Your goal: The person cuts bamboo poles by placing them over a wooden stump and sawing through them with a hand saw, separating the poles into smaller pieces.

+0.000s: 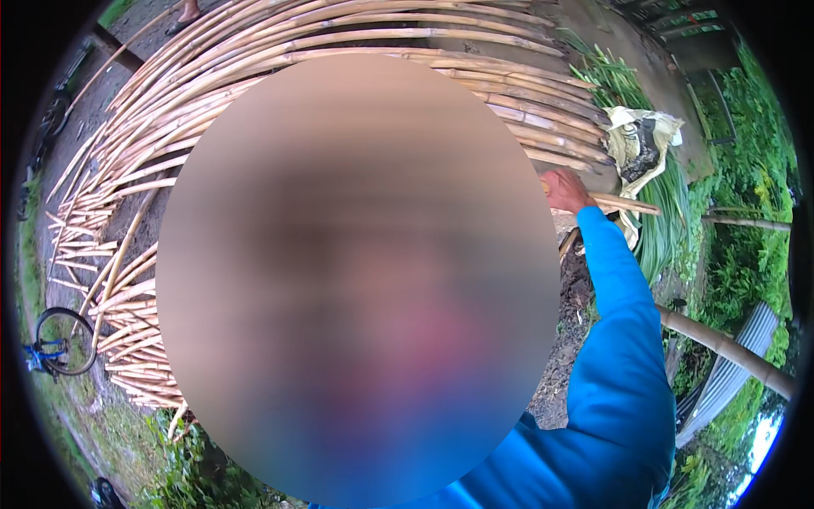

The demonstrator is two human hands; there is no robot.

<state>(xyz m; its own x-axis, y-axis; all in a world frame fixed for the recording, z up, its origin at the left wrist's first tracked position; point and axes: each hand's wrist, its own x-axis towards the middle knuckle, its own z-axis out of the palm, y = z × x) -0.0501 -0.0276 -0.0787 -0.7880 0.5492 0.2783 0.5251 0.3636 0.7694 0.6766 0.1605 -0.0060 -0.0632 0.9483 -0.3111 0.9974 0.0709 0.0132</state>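
Bamboo pole: one, clasped by right hand, grip closed round it; dozens more poles stacked beside

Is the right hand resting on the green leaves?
No, the right hand grips a bamboo strip at the pile's edge, apart from the green leaves.

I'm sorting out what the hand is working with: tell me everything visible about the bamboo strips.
The bamboo strips are long, pale tan split lengths, laid side by side in a wide curved spread over dark ground. Nodes mark some. Their thin ends fan out at left. The right hand, in a blue sleeve, grips one strip's end at right.
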